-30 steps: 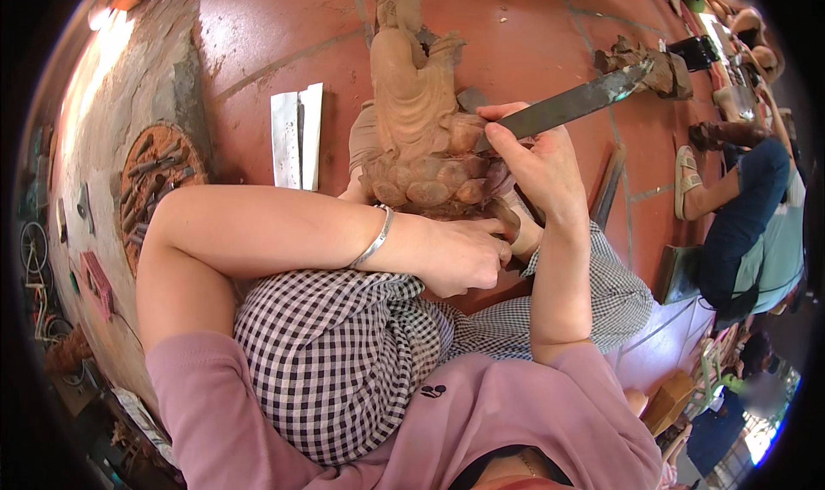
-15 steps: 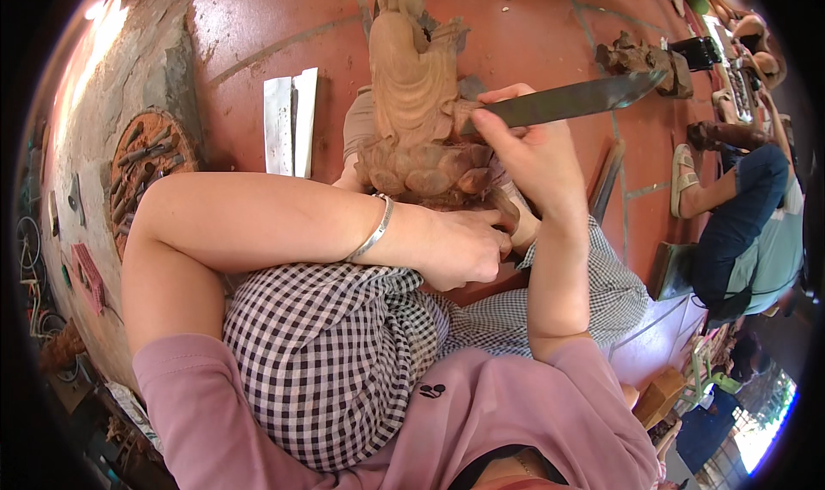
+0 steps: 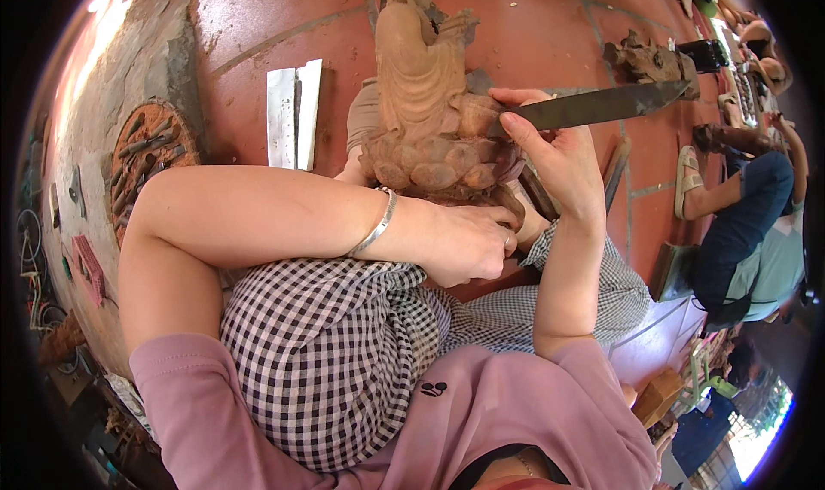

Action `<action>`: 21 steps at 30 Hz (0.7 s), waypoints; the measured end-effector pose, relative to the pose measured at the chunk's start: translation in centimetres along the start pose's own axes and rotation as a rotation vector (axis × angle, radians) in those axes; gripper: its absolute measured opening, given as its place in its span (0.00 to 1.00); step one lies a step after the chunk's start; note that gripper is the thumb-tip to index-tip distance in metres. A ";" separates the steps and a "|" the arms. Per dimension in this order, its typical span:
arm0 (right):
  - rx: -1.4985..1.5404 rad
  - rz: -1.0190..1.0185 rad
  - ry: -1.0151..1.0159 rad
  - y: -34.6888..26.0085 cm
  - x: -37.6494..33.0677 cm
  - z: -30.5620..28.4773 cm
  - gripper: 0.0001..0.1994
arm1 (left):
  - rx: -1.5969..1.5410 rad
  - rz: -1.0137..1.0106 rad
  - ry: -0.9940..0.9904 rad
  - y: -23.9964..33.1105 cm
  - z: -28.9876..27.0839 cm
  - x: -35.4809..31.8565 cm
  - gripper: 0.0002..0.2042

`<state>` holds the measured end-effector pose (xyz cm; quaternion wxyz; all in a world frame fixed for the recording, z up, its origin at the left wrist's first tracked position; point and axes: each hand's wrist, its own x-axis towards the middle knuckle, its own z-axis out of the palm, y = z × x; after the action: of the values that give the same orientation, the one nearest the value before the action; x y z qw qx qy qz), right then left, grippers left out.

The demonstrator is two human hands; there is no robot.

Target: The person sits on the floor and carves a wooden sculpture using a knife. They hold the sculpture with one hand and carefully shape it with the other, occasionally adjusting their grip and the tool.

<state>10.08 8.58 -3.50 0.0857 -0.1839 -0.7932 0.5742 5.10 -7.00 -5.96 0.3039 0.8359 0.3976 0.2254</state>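
Observation:
A carved wooden statue (image 3: 417, 86) of a seated, robed figure on a lotus-petal base (image 3: 430, 170) stands between my legs, its top cut off by the picture's edge. My left hand (image 3: 468, 243), with a bracelet at the wrist, has its fingers curled round the lower edge of the base. In my right hand (image 3: 563, 159) is a long dark knife (image 3: 610, 108), pinched between thumb and fingers near its left end. The pointed tip reaches out to the right. That left end lies close beside the statue's knee; whether it touches the wood cannot be made out.
White strips (image 3: 294, 114) lie on the red tile floor left of the statue. A round tray (image 3: 185, 158) of carving tools sits farther left on a grey slab. At right are a rough wood carving (image 3: 646, 63) and a seated person (image 3: 746, 224).
My right hand and the knife have moved to the right and slightly down, away from the statue's lap. My left hand keeps its place on the base. The whole view shifts a little.

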 end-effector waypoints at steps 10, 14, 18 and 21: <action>-0.034 -0.022 -0.020 -0.6 0.0 0.0 0.13 | 0.017 0.003 0.060 -0.1 0.3 0.0 0.06; -0.126 -0.125 0.055 0.0 -0.1 1.3 0.13 | -0.004 -0.044 -0.028 0.1 0.1 0.2 0.06; -0.109 0.028 -0.015 -1.7 -0.3 0.7 0.12 | 0.006 -0.038 -0.064 0.1 -0.3 0.3 0.06; 0.252 0.119 -0.016 0.1 0.0 -1.3 0.10 | 0.016 -0.009 -0.013 0.1 -0.1 0.1 0.06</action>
<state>10.58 9.79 -3.20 0.0678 -0.2137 -0.7031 0.6748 5.14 -6.90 -5.80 0.3007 0.8381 0.4011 0.2154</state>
